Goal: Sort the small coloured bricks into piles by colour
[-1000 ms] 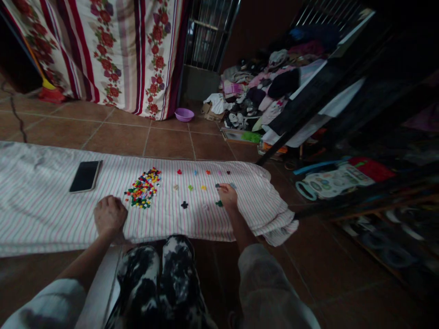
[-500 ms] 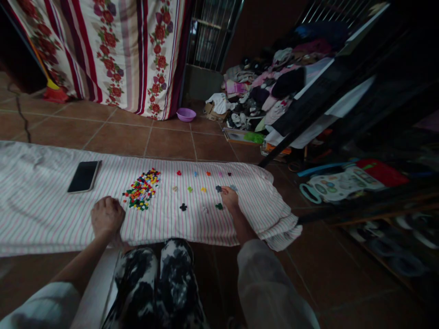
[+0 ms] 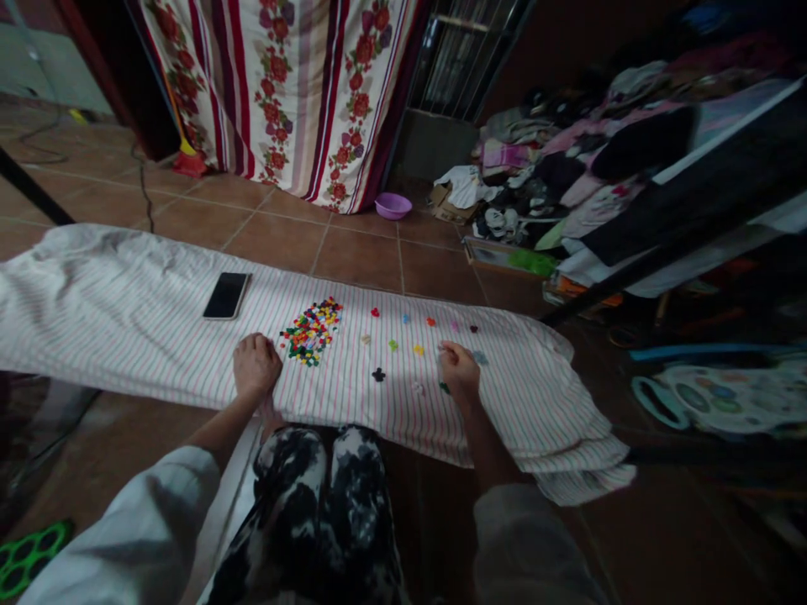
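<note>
My left hand point(image 3: 257, 365) rests in a loose fist on the striped cloth, just left of a heap of small colourful beads point(image 3: 311, 331). Over to the right, my right hand point(image 3: 460, 370) has thumb and forefinger pinched low above the cloth; what lies between the fingertips is too small to make out. Around it sit small one-colour clusters: yellow point(image 3: 419, 349), pale grey-blue point(image 3: 480, 357), white point(image 3: 418, 387) and dark green point(image 3: 445, 387), the green one partly covered by the hand. A black cluster point(image 3: 378, 375) and a lime green one point(image 3: 392, 344) lie further left.
A phone point(image 3: 227, 296) lies on the striped cloth point(image 3: 139, 294) left of the beads. Behind are a floral curtain point(image 3: 308, 101), a purple basin point(image 3: 393, 206) and heaped clothes point(image 3: 567, 160). A dark metal bar point(image 3: 605, 290) slants up at right.
The view has swung left, so everything sits further right. My right hand stays by the dark grey cluster, which its fingers now hide. My left hand keeps its place beside the beads.
</note>
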Available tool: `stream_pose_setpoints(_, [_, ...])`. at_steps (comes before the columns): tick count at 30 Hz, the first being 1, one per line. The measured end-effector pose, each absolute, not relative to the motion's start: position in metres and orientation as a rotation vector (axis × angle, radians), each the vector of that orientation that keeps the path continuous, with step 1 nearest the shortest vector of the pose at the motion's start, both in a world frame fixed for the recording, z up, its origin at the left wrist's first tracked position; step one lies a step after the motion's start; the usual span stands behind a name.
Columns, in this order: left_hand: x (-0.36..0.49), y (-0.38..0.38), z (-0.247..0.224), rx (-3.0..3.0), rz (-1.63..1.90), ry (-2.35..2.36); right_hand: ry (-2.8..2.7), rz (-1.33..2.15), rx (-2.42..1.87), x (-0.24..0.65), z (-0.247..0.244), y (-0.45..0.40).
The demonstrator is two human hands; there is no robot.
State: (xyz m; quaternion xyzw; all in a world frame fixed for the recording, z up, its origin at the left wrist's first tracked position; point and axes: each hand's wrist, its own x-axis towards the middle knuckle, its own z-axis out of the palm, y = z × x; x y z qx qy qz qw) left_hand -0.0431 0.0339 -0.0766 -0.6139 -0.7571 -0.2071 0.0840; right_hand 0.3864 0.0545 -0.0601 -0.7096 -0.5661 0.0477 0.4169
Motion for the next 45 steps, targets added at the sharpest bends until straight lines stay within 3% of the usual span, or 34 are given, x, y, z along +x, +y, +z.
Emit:
stream_pose_setpoints(9, [-0.043,0.033,-0.075,-1.870,-0.638,-2.294,-1.935,0.605,-1.311,0.227,-0.072,0.039])
stream_pose_setpoints(15, [-0.041,0.032,-0.072,-1.877,-0.654,-2.317,-2.150,0.637,-1.335,0.161,-0.070,0.040])
stream_pose_setpoints(45, [-0.042,0.032,-0.073,-1.904,-0.763,-2.325,-2.292,0.554,-1.670,0.126,-0.046,0.052])
